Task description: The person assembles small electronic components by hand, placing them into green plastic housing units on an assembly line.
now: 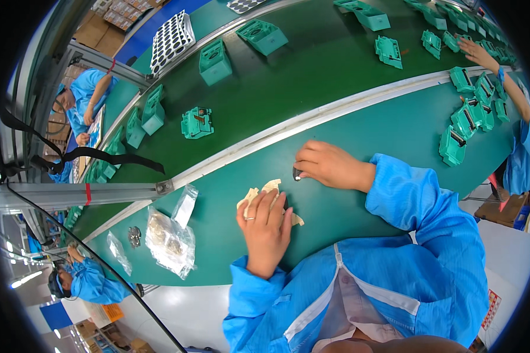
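Observation:
My left hand (266,226) lies over several pale cream pieces (248,197), perhaps paper or tape, on the green worktable; its fingers are stretched out over them, and whatever lies under the palm is hidden. A ring sits on one finger. To the right, my right hand (330,165) pinches a small black part (297,173) with a light spot at its lower end, just above or on the table. A clear plastic bag (169,241) with small parts inside lies left of my left hand. Beside it is a little pile of dark metallic pieces (134,236).
Beyond a pale metal rail (312,112) runs a dark green belt with teal plastic housings (197,123). More housings (453,145) stand at the right, near a co-worker's hand (477,54). A metal post (76,195) and black cable reach in from the left. Two co-workers sit at left.

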